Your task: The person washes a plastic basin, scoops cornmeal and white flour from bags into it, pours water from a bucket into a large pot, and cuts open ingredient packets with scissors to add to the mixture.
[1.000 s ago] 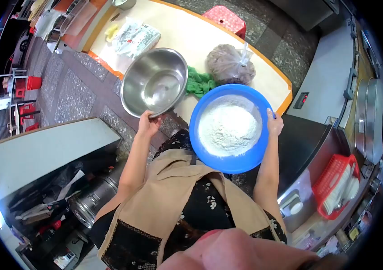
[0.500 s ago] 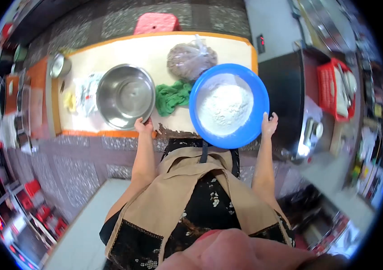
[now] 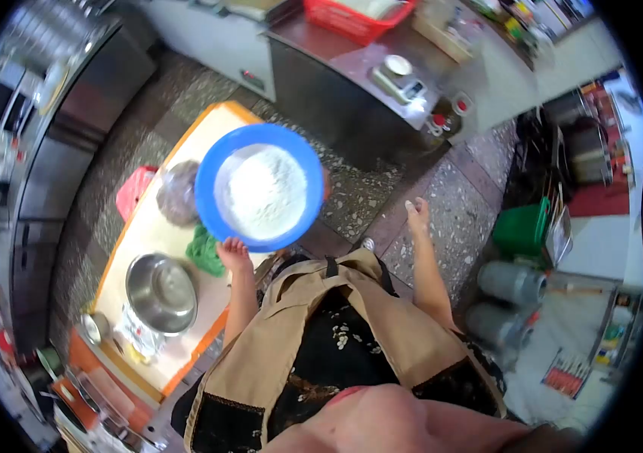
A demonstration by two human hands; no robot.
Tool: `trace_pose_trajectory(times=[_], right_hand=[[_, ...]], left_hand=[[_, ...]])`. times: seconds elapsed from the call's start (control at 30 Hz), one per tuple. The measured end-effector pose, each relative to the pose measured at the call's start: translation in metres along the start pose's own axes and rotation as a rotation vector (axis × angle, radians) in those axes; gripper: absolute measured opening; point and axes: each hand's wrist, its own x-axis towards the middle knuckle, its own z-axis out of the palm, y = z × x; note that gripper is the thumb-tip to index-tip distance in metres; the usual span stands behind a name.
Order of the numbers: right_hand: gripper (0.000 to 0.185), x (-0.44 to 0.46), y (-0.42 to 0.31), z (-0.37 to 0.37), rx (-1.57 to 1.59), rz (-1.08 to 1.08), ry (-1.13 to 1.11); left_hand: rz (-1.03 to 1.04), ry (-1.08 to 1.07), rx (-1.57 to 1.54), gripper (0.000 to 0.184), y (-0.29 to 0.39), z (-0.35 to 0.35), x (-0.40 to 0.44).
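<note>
A large blue plastic basin (image 3: 208, 217) holds a mound of white powder (image 3: 267, 189) and sits at the near right end of the table. My left hand (image 3: 234, 255) is at the basin's lower left rim, fingers stretched out; whether it touches the rim I cannot tell. Out over the floor, right of the table, my right hand (image 3: 417, 217) hangs with fingers apart and holds nothing. A green cloth (image 3: 204, 251) lies just left of my left hand. Farther left stands a steel bowl (image 3: 161, 293) with nothing visible in it.
The pale table (image 3: 134, 240) also bears a tied plastic bag (image 3: 177, 193), a white packet (image 3: 140, 332) and a small metal pot (image 3: 95, 328). Ahead is a dark counter (image 3: 321, 102) with a kitchen scale (image 3: 399, 78) and red basket (image 3: 359, 21). A green bin (image 3: 522, 230) and grey cylinders (image 3: 510, 284) stand right.
My view has swung right. My left hand has left the steel bowl for the blue basin's edge. My right hand has come off the basin and moved away to the right.
</note>
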Motion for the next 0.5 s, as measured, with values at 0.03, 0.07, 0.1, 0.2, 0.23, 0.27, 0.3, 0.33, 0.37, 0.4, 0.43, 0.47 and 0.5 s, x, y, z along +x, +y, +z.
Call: trace_pose_trajectory(times=[0.03, 0.07, 0.1, 0.2, 0.23, 0.27, 0.3, 0.33, 0.37, 0.4, 0.43, 0.47, 0.5], right_hand=[[0.048, 0.013, 0.019, -0.023, 0.028, 0.007, 0.03], [0.048, 0.026, 0.04, -0.047, 0.053, -0.039, 0.074], [0.048, 0.04, 0.064, -0.073, 0.084, -0.084, 0.118], [0.042, 0.073, 0.123, -0.146, 0.243, 0.037, 0.112], [0.039, 0.079, 0.136, -0.17, 0.366, 0.104, 0.124], [0.036, 0.083, 0.148, -0.19, 0.49, 0.179, 0.138], [0.036, 0.088, 0.162, -0.209, 0.514, 0.193, 0.163], [0.035, 0.093, 0.173, -0.226, 0.577, 0.241, 0.154], [0.034, 0.102, 0.182, -0.244, 0.636, 0.287, 0.143], [0.033, 0.11, 0.19, -0.26, 0.723, 0.324, 0.113], [0.033, 0.119, 0.191, -0.28, 0.726, 0.335, 0.132], [0.03, 0.134, 0.181, -0.298, 0.805, 0.381, 0.118], [0.028, 0.152, 0.168, -0.317, 0.887, 0.421, 0.102]], left_hand=[[-0.051, -0.217, 0.192, 0.038, -0.034, 0.024, -0.004], [-0.054, -0.205, 0.285, 0.035, -0.06, 0.067, -0.027], [-0.046, -0.195, 0.381, 0.032, -0.086, 0.115, -0.061], [-0.047, -0.386, 0.47, 0.025, -0.171, 0.192, -0.095], [-0.04, -0.428, 0.464, 0.024, -0.203, 0.212, -0.113], [-0.075, -0.484, 0.455, 0.02, -0.234, 0.228, -0.124], [-0.079, -0.508, 0.483, 0.02, -0.269, 0.239, -0.138], [-0.125, -0.485, 0.475, 0.019, -0.308, 0.249, -0.151], [-0.173, -0.457, 0.465, 0.017, -0.343, 0.261, -0.173], [-0.244, -0.493, 0.504, 0.015, -0.377, 0.267, -0.196], [-0.257, -0.498, 0.521, 0.015, -0.409, 0.271, -0.224], [-0.316, -0.531, 0.613, 0.015, -0.438, 0.28, -0.249], [-0.371, -0.569, 0.702, 0.016, -0.463, 0.295, -0.271]])
